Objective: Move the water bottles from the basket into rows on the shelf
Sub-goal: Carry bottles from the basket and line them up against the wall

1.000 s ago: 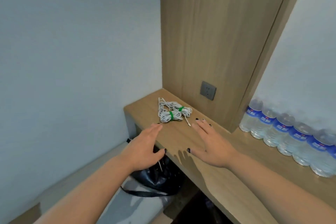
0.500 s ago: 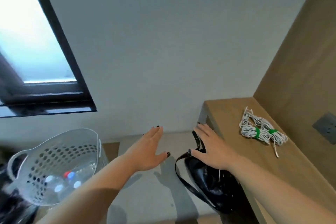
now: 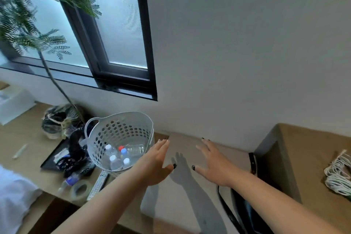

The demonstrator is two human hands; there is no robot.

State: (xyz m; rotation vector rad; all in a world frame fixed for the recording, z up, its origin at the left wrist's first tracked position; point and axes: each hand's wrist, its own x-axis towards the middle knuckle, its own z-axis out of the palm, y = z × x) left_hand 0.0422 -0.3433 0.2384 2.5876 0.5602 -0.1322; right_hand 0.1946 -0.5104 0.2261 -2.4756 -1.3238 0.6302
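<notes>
Risk: both grips, left hand (image 3: 155, 165) and right hand (image 3: 214, 165), hover released; a careless grab could tip the white perforated plastic basket (image 3: 121, 138) off the cluttered surface (image 3: 26, 138).

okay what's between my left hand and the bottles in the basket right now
Only the basket's perforated near wall. In the head view the left hand hovers open just right of the rim, with the bottles lying inside at the bottom; nothing else intervenes.

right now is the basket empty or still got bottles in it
Not empty: the white basket holds several water bottles, caps showing.
</notes>
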